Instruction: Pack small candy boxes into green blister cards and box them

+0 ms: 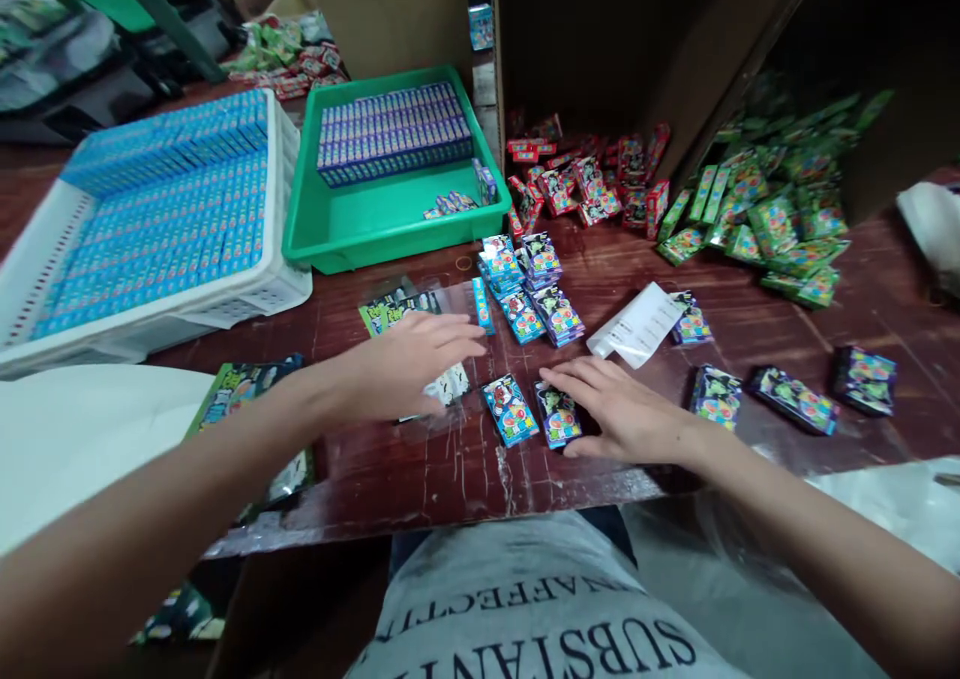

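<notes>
My left hand lies flat with fingers stretched out over a clear plastic bag with a printed card on the dark red table. My right hand rests palm down, fingers spread, its fingertips on a purple small box. A blue small box lies just left of that one, between the two hands. Beyond the fingers stand short stacks of blue and purple boxes.
A green tray and a white basket hold rows of blue boxes at the back left. Red boxes and green boxes are piled by a cardboard wall. Purple boxes and a white label packet lie right.
</notes>
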`<state>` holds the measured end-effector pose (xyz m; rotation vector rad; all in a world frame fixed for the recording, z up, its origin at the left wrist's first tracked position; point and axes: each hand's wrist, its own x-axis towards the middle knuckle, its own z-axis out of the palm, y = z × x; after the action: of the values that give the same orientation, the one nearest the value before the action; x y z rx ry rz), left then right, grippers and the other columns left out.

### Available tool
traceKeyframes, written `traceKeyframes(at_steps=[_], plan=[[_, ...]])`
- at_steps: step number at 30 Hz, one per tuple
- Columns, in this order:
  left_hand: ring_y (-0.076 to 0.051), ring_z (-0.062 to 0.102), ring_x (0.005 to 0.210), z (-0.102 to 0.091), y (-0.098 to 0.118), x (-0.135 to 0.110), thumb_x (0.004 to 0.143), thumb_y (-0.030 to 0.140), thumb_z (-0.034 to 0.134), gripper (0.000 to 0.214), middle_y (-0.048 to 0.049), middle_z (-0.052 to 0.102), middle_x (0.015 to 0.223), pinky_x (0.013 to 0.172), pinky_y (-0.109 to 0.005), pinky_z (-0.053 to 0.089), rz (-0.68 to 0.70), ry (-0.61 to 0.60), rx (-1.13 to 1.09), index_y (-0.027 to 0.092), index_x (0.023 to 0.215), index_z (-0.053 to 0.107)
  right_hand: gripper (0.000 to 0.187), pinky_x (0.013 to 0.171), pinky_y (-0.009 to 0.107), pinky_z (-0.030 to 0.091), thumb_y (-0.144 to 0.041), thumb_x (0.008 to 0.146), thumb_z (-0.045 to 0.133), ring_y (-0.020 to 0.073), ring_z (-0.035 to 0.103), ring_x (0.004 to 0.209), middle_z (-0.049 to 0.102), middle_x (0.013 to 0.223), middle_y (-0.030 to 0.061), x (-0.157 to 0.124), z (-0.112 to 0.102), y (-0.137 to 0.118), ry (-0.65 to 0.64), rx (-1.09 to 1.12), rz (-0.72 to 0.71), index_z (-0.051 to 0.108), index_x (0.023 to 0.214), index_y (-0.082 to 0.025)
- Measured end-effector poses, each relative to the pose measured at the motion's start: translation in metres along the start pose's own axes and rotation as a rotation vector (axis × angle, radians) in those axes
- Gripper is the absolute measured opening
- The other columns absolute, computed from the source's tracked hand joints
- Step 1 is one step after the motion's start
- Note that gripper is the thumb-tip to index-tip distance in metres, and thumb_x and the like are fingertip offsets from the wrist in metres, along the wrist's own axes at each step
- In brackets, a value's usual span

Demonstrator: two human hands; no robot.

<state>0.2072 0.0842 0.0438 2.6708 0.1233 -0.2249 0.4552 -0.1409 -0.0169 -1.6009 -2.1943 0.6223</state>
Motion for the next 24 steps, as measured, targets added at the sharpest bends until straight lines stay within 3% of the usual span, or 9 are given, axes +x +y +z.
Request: traceKeyframes(at_steps=[3, 5, 9, 12, 14, 16, 20, 24], plan=[[-0.033, 0.026, 0.154, -0.008, -0.016, -0.026, 0.074, 0.014, 0.073, 0.082, -0.0016, 0.036, 0.166, 0.125, -0.055, 0.011, -0.027, -0.083, 0.117, 0.039, 0.147, 0.048, 0.108, 0.116, 0.060, 0.035, -0.068, 0.081, 0.070, 0.0380, 0.037, 0.145, 0.039, 0.159, 0.0200, 0.016, 0.010, 0.001, 0.058, 0.002, -0.093, 0.020, 0.163, -0.019], [-0.030, 0.023, 0.156, -0.006, -0.024, -0.030, 0.075, 0.005, 0.063, 0.085, 0.0030, 0.036, 0.165, 0.126, -0.053, 0.013, -0.009, -0.142, 0.134, 0.043, 0.148, 0.046, 0.110, 0.119, 0.062, 0.030, -0.073, 0.081, 0.067, 0.0390, 0.029, 0.151, 0.030, 0.165, 0.0211, 0.029, 0.017, 0.000, 0.051, -0.002, -0.168, 0.019, 0.163, -0.017], [-0.025, 0.027, 0.154, 0.000, -0.029, -0.022, 0.082, 0.003, 0.047, 0.078, 0.0046, 0.043, 0.161, 0.125, -0.052, 0.011, 0.024, -0.228, 0.169, 0.043, 0.148, 0.046, 0.081, 0.113, 0.060, 0.038, -0.060, 0.090, 0.064, 0.0367, 0.045, 0.140, 0.046, 0.156, 0.0199, 0.036, 0.031, 0.000, 0.028, -0.003, -0.223, 0.040, 0.155, -0.019], [-0.036, 0.044, 0.141, 0.001, -0.017, -0.023, 0.083, 0.022, 0.062, 0.066, -0.0096, 0.056, 0.148, 0.121, -0.056, 0.015, -0.018, -0.139, 0.225, 0.032, 0.147, 0.048, 0.074, 0.108, 0.058, 0.044, -0.050, 0.090, 0.069, 0.0349, 0.052, 0.131, 0.053, 0.147, 0.0181, 0.020, 0.033, -0.003, 0.196, 0.023, -0.160, 0.043, 0.153, -0.022], [-0.043, 0.051, 0.127, 0.004, -0.002, -0.025, 0.072, 0.043, 0.078, 0.078, -0.0172, 0.061, 0.135, 0.115, -0.059, 0.024, -0.088, -0.042, 0.243, 0.023, 0.143, 0.051, 0.079, 0.108, 0.057, 0.045, -0.048, 0.086, 0.074, 0.0344, 0.052, 0.131, 0.053, 0.147, 0.0161, 0.004, 0.029, -0.008, 0.320, 0.095, -0.101, 0.040, 0.154, -0.026], [-0.043, 0.053, 0.119, 0.012, 0.013, -0.027, 0.064, 0.057, 0.081, 0.084, -0.0179, 0.062, 0.126, 0.108, -0.058, 0.033, -0.131, 0.020, 0.212, 0.020, 0.135, 0.054, 0.083, 0.107, 0.055, 0.047, -0.047, 0.082, 0.079, 0.0333, 0.053, 0.131, 0.053, 0.146, 0.0144, -0.009, 0.022, -0.016, 0.336, 0.181, -0.076, 0.040, 0.153, -0.029], [-0.038, 0.053, 0.120, 0.038, 0.036, -0.024, 0.068, 0.050, 0.079, 0.077, -0.0155, 0.058, 0.127, 0.103, -0.051, 0.042, -0.128, 0.055, 0.027, 0.019, 0.131, 0.050, 0.079, 0.105, 0.051, 0.049, -0.051, 0.082, 0.079, 0.0306, 0.056, 0.128, 0.057, 0.141, 0.0132, -0.016, 0.011, -0.019, 0.217, 0.218, -0.121, 0.045, 0.150, -0.028], [-0.034, 0.052, 0.124, 0.060, 0.049, -0.019, 0.067, 0.044, 0.081, 0.088, -0.0158, 0.052, 0.135, 0.107, -0.047, 0.044, -0.174, 0.070, -0.119, 0.018, 0.141, 0.041, 0.080, 0.109, 0.054, 0.045, -0.054, 0.084, 0.075, 0.0316, 0.051, 0.132, 0.055, 0.143, 0.0144, -0.011, 0.016, -0.008, 0.242, 0.120, -0.125, 0.042, 0.151, -0.026]])
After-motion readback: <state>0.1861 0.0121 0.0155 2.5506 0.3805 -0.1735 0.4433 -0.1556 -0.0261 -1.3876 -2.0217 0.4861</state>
